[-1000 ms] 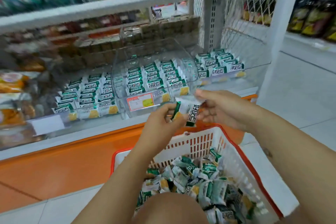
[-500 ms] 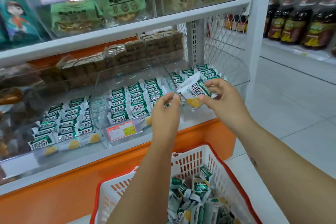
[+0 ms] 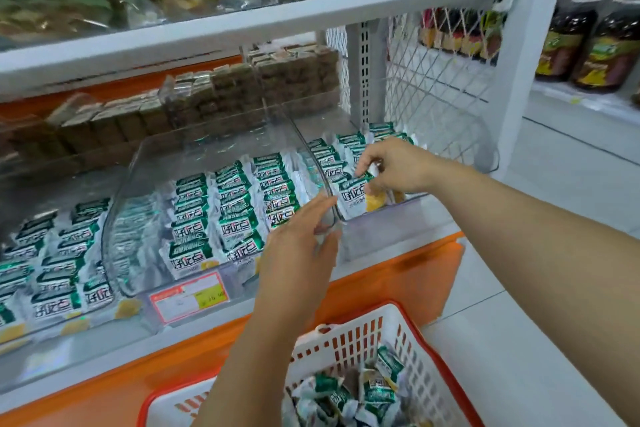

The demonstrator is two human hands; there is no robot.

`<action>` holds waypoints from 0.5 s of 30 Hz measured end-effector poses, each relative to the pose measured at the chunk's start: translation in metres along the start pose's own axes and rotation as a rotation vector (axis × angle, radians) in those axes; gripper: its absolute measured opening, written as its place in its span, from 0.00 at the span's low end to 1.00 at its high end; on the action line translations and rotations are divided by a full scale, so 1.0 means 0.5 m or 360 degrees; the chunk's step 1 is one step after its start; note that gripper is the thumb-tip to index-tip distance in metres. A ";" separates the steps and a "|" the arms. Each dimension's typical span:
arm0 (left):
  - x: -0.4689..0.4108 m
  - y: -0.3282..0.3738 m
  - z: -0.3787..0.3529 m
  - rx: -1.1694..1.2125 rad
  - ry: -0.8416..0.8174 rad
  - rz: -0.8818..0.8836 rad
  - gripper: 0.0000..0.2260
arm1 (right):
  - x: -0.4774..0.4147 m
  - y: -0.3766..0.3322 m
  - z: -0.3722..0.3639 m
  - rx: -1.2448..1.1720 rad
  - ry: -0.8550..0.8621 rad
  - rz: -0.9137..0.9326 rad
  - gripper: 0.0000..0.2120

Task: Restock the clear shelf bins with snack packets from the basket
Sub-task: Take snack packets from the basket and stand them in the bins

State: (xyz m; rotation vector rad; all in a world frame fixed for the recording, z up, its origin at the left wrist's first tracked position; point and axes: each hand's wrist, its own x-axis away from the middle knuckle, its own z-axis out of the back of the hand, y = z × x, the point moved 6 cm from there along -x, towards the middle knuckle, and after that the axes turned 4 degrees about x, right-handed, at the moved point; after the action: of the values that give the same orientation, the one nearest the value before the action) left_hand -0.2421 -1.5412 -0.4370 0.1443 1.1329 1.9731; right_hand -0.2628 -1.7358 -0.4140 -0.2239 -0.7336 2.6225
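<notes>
In the head view, the right hand (image 3: 398, 166) pinches one green and white packet (image 3: 351, 199) by its upper edge; the fingers (image 3: 363, 165) are curled down on it and the thumb presses from the near side. The packet stands at the front of the right bin (image 3: 460, 135), with rows of the same packets just behind the fingertips.

The left hand (image 3: 301, 250) holds nothing; its fingers are straight and a little apart. The tips are at the front corner of the middle bin (image 3: 207, 146), but it is not possible to tell whether they touch the clear wall. A price label (image 3: 188, 296) is lower, to the left of these fingers.

Under both wrists stands the basket (image 3: 349, 340), with loose packets (image 3: 377, 392) inside. Brown blocks (image 3: 242, 87) are stacked far behind the fingers, and dark bottles (image 3: 588, 45) stand well to the right.
</notes>
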 end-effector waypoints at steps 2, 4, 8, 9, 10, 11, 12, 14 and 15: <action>0.000 -0.001 0.002 0.0009 0.0010 -0.0004 0.20 | -0.018 0.006 -0.021 0.0106 -0.0117 -0.0031 0.10; -0.001 -0.001 0.002 -0.0023 0.0031 -0.0002 0.20 | -0.031 0.010 -0.038 0.0148 -0.0141 -0.0030 0.11; -0.001 -0.006 0.002 -0.0059 0.0063 -0.0018 0.20 | -0.050 0.012 -0.070 0.0251 -0.0161 0.0002 0.13; -0.001 -0.007 0.002 -0.0059 0.0069 -0.0031 0.20 | -0.053 0.014 -0.073 0.0291 -0.0157 -0.0018 0.14; -0.001 -0.008 0.001 -0.0051 0.0075 -0.0041 0.20 | -0.053 0.017 -0.074 0.0313 -0.0153 -0.0044 0.14; -0.002 -0.010 0.001 -0.0043 0.0080 -0.0051 0.20 | -0.053 0.020 -0.074 0.0310 -0.0153 -0.0069 0.14; -0.003 -0.010 0.001 -0.0040 0.0082 -0.0062 0.20 | -0.053 0.021 -0.074 0.0295 -0.0158 -0.0082 0.15; -0.002 -0.011 -0.003 -0.0038 0.0085 -0.0106 0.20 | -0.045 0.019 -0.068 0.0265 -0.0156 -0.0084 0.16; 0.000 -0.011 -0.004 -0.0028 0.0095 -0.0133 0.20 | -0.038 0.015 -0.061 0.0258 -0.0140 -0.0075 0.17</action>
State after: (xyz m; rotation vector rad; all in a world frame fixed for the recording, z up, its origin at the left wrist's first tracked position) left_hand -0.2397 -1.5413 -0.4421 0.0288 1.1413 1.9239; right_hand -0.2405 -1.7357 -0.4428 -0.0441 -0.5435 2.6437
